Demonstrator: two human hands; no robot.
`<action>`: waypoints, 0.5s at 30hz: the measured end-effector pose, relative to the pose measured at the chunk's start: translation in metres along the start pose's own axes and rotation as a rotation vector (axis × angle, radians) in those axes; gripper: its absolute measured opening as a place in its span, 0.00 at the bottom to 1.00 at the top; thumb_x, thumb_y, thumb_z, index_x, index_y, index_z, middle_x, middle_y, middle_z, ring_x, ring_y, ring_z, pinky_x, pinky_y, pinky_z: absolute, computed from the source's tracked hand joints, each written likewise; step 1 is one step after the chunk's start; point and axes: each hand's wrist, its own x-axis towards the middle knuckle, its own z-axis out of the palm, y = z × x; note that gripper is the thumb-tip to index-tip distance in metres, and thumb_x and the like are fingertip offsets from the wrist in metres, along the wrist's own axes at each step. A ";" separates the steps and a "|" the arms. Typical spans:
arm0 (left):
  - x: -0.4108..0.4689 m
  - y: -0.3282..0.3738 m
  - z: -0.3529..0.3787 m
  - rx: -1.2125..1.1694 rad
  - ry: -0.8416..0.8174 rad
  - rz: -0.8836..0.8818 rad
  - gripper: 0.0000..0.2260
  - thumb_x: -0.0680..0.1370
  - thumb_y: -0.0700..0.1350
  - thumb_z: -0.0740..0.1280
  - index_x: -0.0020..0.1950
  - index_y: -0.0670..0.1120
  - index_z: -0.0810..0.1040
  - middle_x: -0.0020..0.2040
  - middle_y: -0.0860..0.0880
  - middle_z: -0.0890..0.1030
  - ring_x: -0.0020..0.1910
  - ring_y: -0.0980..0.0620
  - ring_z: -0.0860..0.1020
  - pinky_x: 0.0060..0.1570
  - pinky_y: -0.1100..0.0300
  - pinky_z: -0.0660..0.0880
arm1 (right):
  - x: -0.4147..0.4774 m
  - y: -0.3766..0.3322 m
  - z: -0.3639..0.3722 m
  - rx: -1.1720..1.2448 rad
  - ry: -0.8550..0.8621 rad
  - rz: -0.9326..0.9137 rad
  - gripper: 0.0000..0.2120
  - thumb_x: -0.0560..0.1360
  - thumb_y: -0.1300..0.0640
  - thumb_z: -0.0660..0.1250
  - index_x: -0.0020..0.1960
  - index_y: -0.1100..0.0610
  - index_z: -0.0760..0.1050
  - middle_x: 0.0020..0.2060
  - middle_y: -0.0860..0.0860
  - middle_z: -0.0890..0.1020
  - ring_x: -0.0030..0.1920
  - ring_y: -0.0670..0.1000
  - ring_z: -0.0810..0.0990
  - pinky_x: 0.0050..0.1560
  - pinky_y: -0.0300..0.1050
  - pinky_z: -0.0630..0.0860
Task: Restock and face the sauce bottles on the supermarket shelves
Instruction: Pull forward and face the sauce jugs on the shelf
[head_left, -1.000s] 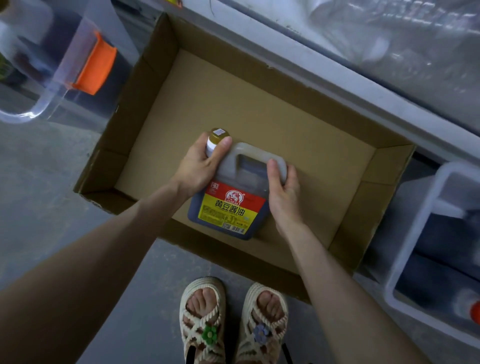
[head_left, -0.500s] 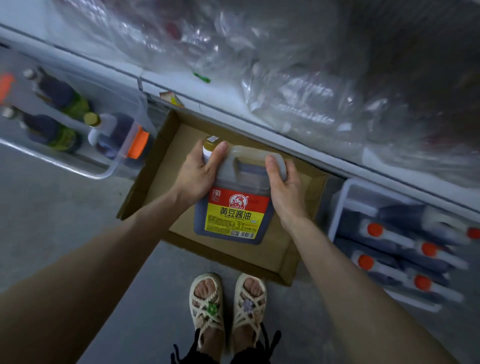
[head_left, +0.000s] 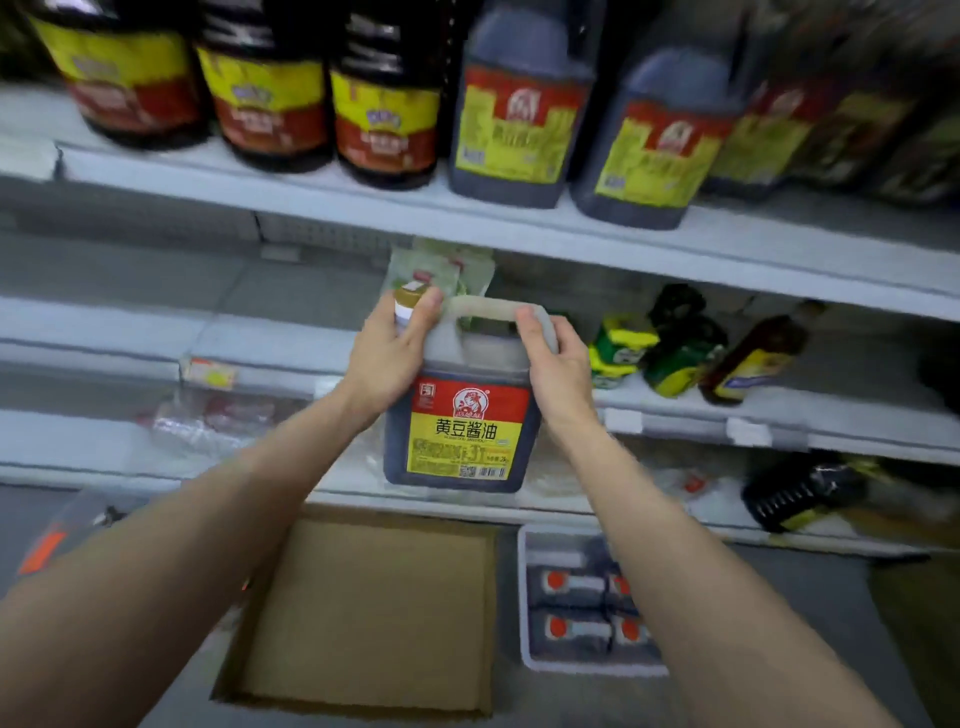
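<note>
Soy sauce jug (head_left: 457, 431): upright in mid-air, label toward the camera, in front of the middle shelf (head_left: 841, 436) and below the upper shelf (head_left: 363, 208)
Change: a second ago resting in the cardboard box (head_left: 374, 613) on the floor; now raised well above it, with the box left bare below
Meaning for the task: judged to be the carry stage of restocking; matching jugs (head_left: 519, 124) stand on the upper shelf, so probably bound for that row; placing and facing not yet done
Left hand (head_left: 387, 358): curled round the neck and shoulder of the jug, thumb (head_left: 428, 306) laid against the yellow cap (head_left: 408, 299)
Right hand (head_left: 558, 371): wrapped over the far end of the handle (head_left: 483, 307), thumb (head_left: 527, 325) on top, other fingers hidden behind the jug
Grip: both hands closed on the jug, same hold as in the box
Nearby: white crate (head_left: 522, 597) of red-capped bottles just beside the box; small bottles (head_left: 675, 343) on the middle shelf to the right, blurred
</note>
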 end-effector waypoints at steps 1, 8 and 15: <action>0.003 0.023 0.003 -0.008 -0.008 0.038 0.17 0.74 0.65 0.61 0.50 0.54 0.75 0.48 0.56 0.81 0.51 0.55 0.79 0.59 0.51 0.74 | 0.000 -0.021 -0.011 0.003 0.027 -0.027 0.15 0.73 0.38 0.67 0.44 0.50 0.76 0.39 0.49 0.81 0.43 0.52 0.81 0.50 0.55 0.78; 0.011 0.152 0.036 -0.087 -0.087 0.232 0.14 0.77 0.63 0.61 0.53 0.55 0.75 0.53 0.53 0.82 0.56 0.52 0.79 0.62 0.46 0.73 | 0.004 -0.131 -0.090 0.087 0.154 -0.199 0.13 0.72 0.40 0.69 0.43 0.50 0.78 0.43 0.54 0.83 0.46 0.56 0.82 0.46 0.53 0.79; 0.031 0.223 0.106 -0.068 -0.075 0.323 0.11 0.80 0.55 0.61 0.51 0.48 0.74 0.43 0.57 0.79 0.43 0.59 0.77 0.40 0.71 0.71 | 0.042 -0.167 -0.166 0.131 0.213 -0.295 0.08 0.76 0.45 0.67 0.44 0.49 0.77 0.43 0.50 0.83 0.44 0.50 0.82 0.42 0.46 0.80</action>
